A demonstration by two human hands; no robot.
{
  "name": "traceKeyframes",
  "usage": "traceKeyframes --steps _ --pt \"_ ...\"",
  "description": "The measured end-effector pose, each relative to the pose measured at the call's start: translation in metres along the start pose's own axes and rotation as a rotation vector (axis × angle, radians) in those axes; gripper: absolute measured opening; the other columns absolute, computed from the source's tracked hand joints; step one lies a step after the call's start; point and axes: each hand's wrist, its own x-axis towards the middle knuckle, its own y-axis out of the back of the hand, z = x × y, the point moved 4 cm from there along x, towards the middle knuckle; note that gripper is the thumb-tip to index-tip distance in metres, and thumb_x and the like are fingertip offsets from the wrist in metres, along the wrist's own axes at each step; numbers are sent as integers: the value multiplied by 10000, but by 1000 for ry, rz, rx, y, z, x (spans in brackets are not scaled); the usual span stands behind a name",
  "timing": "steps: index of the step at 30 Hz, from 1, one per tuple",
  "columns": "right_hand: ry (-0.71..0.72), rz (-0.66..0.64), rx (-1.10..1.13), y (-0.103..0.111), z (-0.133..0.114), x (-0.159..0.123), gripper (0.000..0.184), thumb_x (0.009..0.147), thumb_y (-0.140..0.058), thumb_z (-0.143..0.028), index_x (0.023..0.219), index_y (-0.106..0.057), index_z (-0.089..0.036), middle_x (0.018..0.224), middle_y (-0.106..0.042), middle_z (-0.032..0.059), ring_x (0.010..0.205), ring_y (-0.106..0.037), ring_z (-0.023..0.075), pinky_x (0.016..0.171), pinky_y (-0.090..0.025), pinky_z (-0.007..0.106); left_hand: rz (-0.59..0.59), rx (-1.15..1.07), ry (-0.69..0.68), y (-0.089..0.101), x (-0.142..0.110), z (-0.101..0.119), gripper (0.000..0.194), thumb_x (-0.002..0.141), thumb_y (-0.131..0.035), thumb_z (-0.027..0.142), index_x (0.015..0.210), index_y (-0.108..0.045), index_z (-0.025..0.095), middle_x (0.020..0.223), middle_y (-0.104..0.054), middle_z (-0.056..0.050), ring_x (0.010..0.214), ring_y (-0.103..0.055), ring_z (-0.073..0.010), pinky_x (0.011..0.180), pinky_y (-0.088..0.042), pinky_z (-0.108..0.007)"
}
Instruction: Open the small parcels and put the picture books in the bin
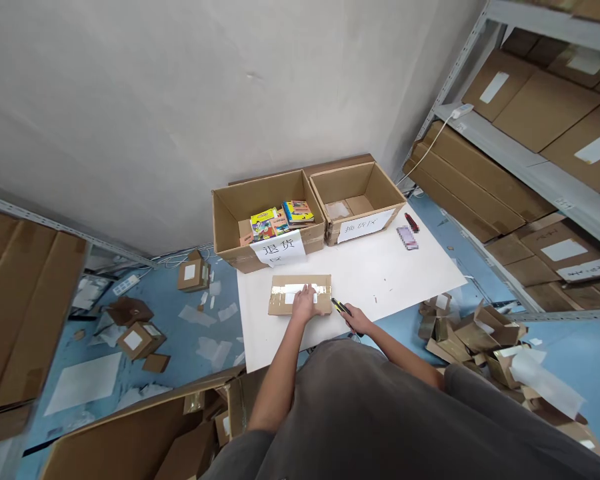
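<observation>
A taped cardboard box [280,305] with a white label lies flat on the white table near its front edge. My left hand [305,304] rests on top of this box with its fingers stretched across the label. In my right hand [357,321] is a black and yellow utility knife [341,307], its tip pointing at the right side of the box, close to the tape's end. Whether the tip touches the cardboard I cannot tell.
Behind the box stand an open carton [230,227] with several colourful books [273,223] and a second open carton [380,183]. A red object [411,223] and a blurred purple item [407,238] lie right. Shelves [530,157] and discarded boxes [480,330] flank the table.
</observation>
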Motion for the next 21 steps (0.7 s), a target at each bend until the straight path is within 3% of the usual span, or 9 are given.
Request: traceKeyframes --steps 3,5,8,11,14,17,21 --pt "-27 74 5 6 8 -8 327 1008 -450 -566 1096 -513 -258 613 -578 -80 403 -519 132 456 -440 231 45 -48 20 9 1 -8 718 915 -696 461 1532 -372 289 1514 -560 -115 1367 -554 -277 1076 -431 -358" --pt "-48 149 9 12 11 -9 367 1014 -408 -597 1104 -524 -261 620 -572 -78 421 -531 136 471 -452 233 63 -15 11 14 8 -12 663 942 -662 439 1534 -387 325 1463 -600 -88 1337 -564 -264 1055 -448 -353" --pt "-29 188 -5 18 3 -7 446 1039 -293 -611 1078 -571 -264 646 -586 -62 464 -556 141 522 -476 240 92 101 -3 21 24 -17 851 814 -794 514 1549 -403 337 1599 -457 -117 1519 -336 -340 1189 -331 -468" --pt "12 194 -140 21 -13 -1 472 1057 -256 -567 1104 -628 -279 691 -624 -39 565 -605 162 595 -476 248 62 152 16 21 38 -25 1089 724 -833 613 1624 -291 326 1722 -226 -137 1600 -68 -407 1255 -147 -598" --pt "70 226 -362 23 -28 4 390 1054 -363 -514 1200 -654 -301 806 -692 -6 770 -667 202 709 -461 267 41 154 -4 19 44 -32 973 833 -713 635 1638 -284 296 1725 -227 -136 1606 -64 -391 1270 -99 -596" --pt "124 226 -520 22 -36 7 342 1044 -453 -481 1264 -649 -308 1025 -734 29 952 -676 228 798 -446 280 99 159 -58 17 40 -35 836 911 -607 638 1626 -328 308 1708 -284 -120 1608 -100 -357 1281 -78 -578" --pt "101 237 -694 14 -39 9 361 1034 -519 -456 1353 -594 -305 1194 -684 63 966 -676 230 811 -436 283 168 148 -92 14 29 -35 833 898 -603 672 1618 -344 342 1711 -284 -87 1611 -96 -336 1291 -61 -563"
